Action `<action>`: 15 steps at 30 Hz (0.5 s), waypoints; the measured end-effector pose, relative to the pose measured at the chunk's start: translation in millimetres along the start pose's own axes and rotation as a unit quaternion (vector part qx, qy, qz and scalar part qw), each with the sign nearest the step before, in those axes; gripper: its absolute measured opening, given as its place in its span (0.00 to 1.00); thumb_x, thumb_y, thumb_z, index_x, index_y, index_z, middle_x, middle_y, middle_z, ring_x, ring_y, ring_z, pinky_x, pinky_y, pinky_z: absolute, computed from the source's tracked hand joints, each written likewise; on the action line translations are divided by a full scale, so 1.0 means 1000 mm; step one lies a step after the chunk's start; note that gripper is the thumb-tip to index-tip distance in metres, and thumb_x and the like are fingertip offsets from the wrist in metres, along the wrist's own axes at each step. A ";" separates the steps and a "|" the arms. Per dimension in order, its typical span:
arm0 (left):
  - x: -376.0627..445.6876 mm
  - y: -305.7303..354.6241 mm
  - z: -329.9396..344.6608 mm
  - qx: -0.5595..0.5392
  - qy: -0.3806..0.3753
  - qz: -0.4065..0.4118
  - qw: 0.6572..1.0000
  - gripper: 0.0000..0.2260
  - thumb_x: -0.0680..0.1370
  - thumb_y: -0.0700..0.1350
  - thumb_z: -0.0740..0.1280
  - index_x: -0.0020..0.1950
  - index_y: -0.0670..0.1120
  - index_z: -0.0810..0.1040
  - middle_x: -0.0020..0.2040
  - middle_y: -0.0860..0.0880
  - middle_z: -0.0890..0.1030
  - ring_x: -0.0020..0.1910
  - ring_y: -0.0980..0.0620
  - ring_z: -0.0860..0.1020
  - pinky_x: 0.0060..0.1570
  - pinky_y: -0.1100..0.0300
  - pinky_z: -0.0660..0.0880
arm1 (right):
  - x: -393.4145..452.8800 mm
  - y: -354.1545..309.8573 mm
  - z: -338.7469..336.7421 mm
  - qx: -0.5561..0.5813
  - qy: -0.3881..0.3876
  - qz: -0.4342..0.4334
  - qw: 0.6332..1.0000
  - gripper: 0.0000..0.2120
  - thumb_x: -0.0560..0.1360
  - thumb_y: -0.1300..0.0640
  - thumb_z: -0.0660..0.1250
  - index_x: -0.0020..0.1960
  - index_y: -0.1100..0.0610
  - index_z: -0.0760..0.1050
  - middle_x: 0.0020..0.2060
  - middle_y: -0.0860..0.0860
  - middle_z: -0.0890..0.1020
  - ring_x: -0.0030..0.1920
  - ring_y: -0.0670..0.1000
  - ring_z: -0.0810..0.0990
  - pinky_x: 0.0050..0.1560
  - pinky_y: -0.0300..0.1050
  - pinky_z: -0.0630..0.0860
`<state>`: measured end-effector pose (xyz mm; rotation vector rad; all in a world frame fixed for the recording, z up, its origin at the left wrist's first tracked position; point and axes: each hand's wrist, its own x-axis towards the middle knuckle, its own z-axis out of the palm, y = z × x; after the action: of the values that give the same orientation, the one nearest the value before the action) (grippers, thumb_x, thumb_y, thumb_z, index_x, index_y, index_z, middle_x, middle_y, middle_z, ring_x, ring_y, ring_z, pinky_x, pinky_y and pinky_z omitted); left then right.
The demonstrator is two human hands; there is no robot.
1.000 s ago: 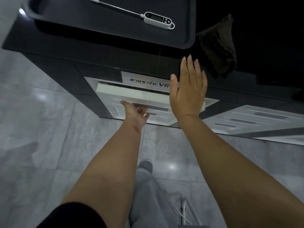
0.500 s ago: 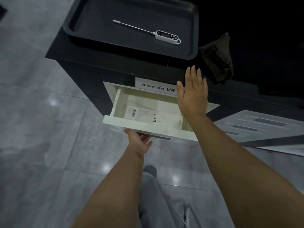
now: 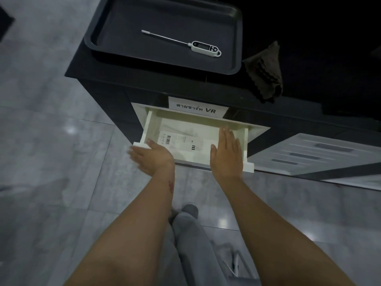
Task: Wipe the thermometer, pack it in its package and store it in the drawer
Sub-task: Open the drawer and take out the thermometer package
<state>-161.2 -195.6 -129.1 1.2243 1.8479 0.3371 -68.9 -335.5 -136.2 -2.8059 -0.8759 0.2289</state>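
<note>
Thermometer (image 3: 193,44) on dark tray (image 3: 115,23), grey tiled floor (image 3: 51,141)

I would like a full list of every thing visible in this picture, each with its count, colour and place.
white digital probe thermometer: 1, white with a metal probe, lying in the tray
dark rectangular tray: 1, dark grey, on the cabinet top
dark folded cloth: 1, brownish, at the cabinet edge, right of the tray
white flat package: 1, white with a barcode, inside the drawer
cream open drawer: 1, cream, pulled out of the cabinet
paper label: 1, white, above the drawer
left hand: 1, at the drawer front, blurred
right hand: 1, over the drawer's right side, fingers straight
</note>
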 end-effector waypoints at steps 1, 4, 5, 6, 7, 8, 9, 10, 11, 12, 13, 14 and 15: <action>-0.001 0.003 0.001 0.041 -0.002 0.065 0.997 0.29 0.85 0.54 0.48 0.81 0.41 0.46 0.81 0.44 0.46 0.80 0.48 0.47 0.77 0.48 0.46 | 0.000 0.001 0.003 0.004 -0.029 0.000 1.000 0.27 0.84 0.53 0.51 0.80 0.60 0.51 0.79 0.56 0.54 0.79 0.54 0.51 0.79 0.52 0.47; -0.001 0.009 0.011 0.148 -0.032 0.227 0.962 0.28 0.85 0.52 0.50 0.80 0.40 0.50 0.81 0.42 0.49 0.80 0.46 0.47 0.78 0.49 0.47 | 0.008 0.002 0.008 -0.006 -0.087 0.003 0.996 0.27 0.84 0.50 0.49 0.80 0.59 0.51 0.79 0.55 0.56 0.79 0.55 0.51 0.78 0.53 0.48; 0.000 0.011 0.018 0.193 -0.054 0.273 0.941 0.27 0.85 0.52 0.51 0.80 0.39 0.51 0.81 0.41 0.51 0.80 0.45 0.48 0.78 0.49 0.47 | 0.013 0.003 0.009 -0.015 -0.096 0.012 0.995 0.27 0.84 0.50 0.49 0.80 0.59 0.51 0.79 0.55 0.56 0.79 0.55 0.51 0.78 0.53 0.48; 0.003 0.013 0.025 0.241 -0.081 0.313 0.915 0.27 0.85 0.52 0.51 0.80 0.39 0.52 0.81 0.41 0.52 0.80 0.45 0.48 0.78 0.49 0.47 | 0.018 0.003 0.010 -0.026 -0.100 0.020 0.994 0.27 0.84 0.49 0.49 0.80 0.58 0.52 0.79 0.55 0.56 0.79 0.55 0.51 0.78 0.53 0.48; 0.006 0.015 0.033 0.295 -0.108 0.347 0.884 0.27 0.84 0.52 0.52 0.80 0.40 0.53 0.81 0.42 0.53 0.80 0.45 0.49 0.77 0.48 0.47 | 0.023 0.004 0.011 -0.038 -0.106 0.027 0.993 0.27 0.84 0.48 0.50 0.80 0.58 0.52 0.79 0.55 0.56 0.79 0.55 0.51 0.78 0.53 0.48; 0.010 0.017 0.040 0.342 -0.136 0.371 0.853 0.28 0.84 0.52 0.53 0.80 0.40 0.52 0.81 0.42 0.53 0.80 0.44 0.48 0.77 0.47 0.48 | 0.029 0.004 0.013 -0.048 -0.115 0.033 0.992 0.28 0.84 0.47 0.50 0.80 0.58 0.52 0.79 0.55 0.56 0.79 0.56 0.51 0.78 0.54 0.49; 0.015 0.020 0.047 0.383 -0.166 0.384 0.824 0.29 0.84 0.53 0.54 0.80 0.41 0.52 0.81 0.43 0.52 0.80 0.45 0.48 0.77 0.47 0.48 | 0.035 0.005 0.014 -0.055 -0.127 0.037 0.990 0.29 0.83 0.47 0.51 0.80 0.58 0.52 0.79 0.55 0.56 0.79 0.56 0.51 0.78 0.54 0.49; 0.021 0.023 0.054 0.418 -0.198 0.386 0.798 0.30 0.83 0.53 0.56 0.80 0.41 0.51 0.81 0.43 0.51 0.80 0.45 0.47 0.77 0.47 0.48 | 0.042 0.006 0.018 -0.055 -0.145 0.043 0.987 0.30 0.83 0.46 0.52 0.80 0.58 0.51 0.79 0.55 0.56 0.79 0.56 0.50 0.78 0.53 0.49; 0.028 0.026 0.060 0.448 -0.226 0.385 0.775 0.32 0.82 0.54 0.58 0.81 0.42 0.50 0.81 0.44 0.49 0.80 0.45 0.46 0.77 0.47 0.47 | 0.050 0.007 0.020 -0.050 -0.164 0.048 0.984 0.31 0.82 0.45 0.54 0.80 0.57 0.50 0.79 0.54 0.55 0.79 0.56 0.50 0.78 0.53 0.49; 0.035 0.029 0.066 0.475 -0.252 0.386 0.749 0.33 0.81 0.55 0.60 0.81 0.43 0.50 0.81 0.44 0.48 0.80 0.45 0.45 0.77 0.47 0.46 | 0.058 0.009 0.024 -0.042 -0.186 0.053 0.980 0.32 0.82 0.45 0.56 0.80 0.56 0.50 0.79 0.54 0.55 0.79 0.56 0.50 0.78 0.53 0.49; 0.042 0.030 0.071 0.501 -0.271 0.386 0.726 0.35 0.80 0.55 0.62 0.81 0.44 0.49 0.81 0.45 0.48 0.80 0.45 0.45 0.77 0.46 0.46 | 0.064 0.011 0.027 -0.036 -0.204 0.053 0.977 0.34 0.80 0.45 0.58 0.80 0.56 0.51 0.79 0.54 0.55 0.79 0.57 0.51 0.78 0.53 0.51; 0.048 0.031 0.075 0.525 -0.285 0.386 0.703 0.37 0.79 0.55 0.64 0.81 0.44 0.49 0.81 0.45 0.47 0.80 0.45 0.44 0.77 0.46 0.45 | 0.070 0.012 0.030 -0.035 -0.217 0.049 0.974 0.35 0.79 0.45 0.61 0.80 0.55 0.51 0.79 0.54 0.56 0.79 0.57 0.53 0.77 0.53 0.53; 0.056 0.031 0.081 0.546 -0.296 0.384 0.683 0.38 0.79 0.55 0.65 0.81 0.45 0.48 0.81 0.46 0.46 0.80 0.45 0.44 0.77 0.45 0.45 | 0.076 0.014 0.035 -0.035 -0.226 0.046 0.972 0.36 0.78 0.45 0.64 0.80 0.54 0.52 0.78 0.53 0.57 0.78 0.57 0.55 0.76 0.54 0.56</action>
<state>-87.0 -151.7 -185.0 2.5178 0.7384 -0.8159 -6.5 -298.1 -179.8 -2.9105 -0.8479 0.8968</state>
